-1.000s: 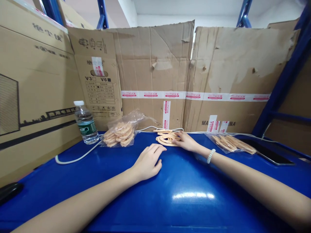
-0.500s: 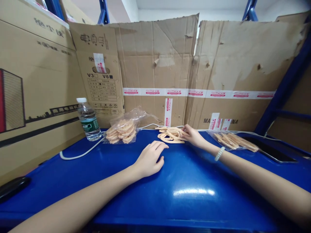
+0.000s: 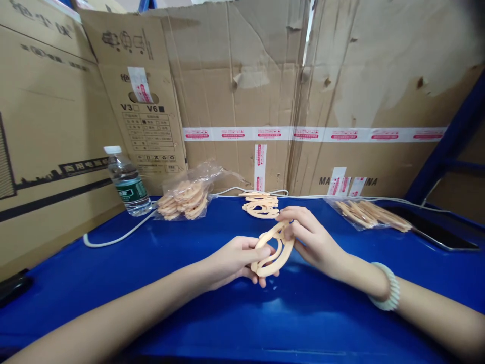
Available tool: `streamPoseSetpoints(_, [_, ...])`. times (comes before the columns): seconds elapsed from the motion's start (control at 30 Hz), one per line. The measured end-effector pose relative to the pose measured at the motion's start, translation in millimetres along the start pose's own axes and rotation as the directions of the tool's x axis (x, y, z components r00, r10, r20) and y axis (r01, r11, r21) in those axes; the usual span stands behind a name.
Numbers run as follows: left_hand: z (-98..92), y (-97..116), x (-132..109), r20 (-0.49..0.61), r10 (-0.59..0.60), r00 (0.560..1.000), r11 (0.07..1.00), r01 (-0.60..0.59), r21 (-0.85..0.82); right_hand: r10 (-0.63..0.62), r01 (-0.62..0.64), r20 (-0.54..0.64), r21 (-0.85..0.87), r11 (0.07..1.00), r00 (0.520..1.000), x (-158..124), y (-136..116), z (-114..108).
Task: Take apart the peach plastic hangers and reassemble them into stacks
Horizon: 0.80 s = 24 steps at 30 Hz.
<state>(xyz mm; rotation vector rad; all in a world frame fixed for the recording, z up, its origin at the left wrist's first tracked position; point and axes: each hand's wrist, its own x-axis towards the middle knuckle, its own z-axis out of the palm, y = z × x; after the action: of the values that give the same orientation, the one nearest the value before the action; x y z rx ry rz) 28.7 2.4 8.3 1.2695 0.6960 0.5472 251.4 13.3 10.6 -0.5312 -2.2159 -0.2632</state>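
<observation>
Both hands hold one peach-coloured curved plastic piece (image 3: 273, 248) above the blue table (image 3: 288, 318). My left hand (image 3: 235, 260) grips its lower end with fingertips. My right hand (image 3: 312, 240), with a pale bead bracelet at the wrist, pinches its upper end. Behind them, near the cardboard wall, lies a small pile of the same pieces (image 3: 260, 205).
A clear bag of similar pieces (image 3: 185, 197) and a water bottle (image 3: 128, 181) stand at the back left. Another bag of thin pieces (image 3: 369, 213) and a dark phone (image 3: 435, 231) lie at the right. A white cable (image 3: 113, 237) runs along the back. Cardboard boxes (image 3: 242, 96) wall the table.
My right hand lifted one piece off the pile and drew it toward me. My left hand rose from the table and took hold of its other end. The camera tilted down.
</observation>
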Motion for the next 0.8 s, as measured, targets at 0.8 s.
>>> streamPoseSetpoints(0.8, [3.2, -10, 1, -0.260, 0.135, 0.956, 0.983, -0.163, -0.086, 0.699, -0.709, 0.516, 0.705, -0.018, 0.495, 4, -11, -7])
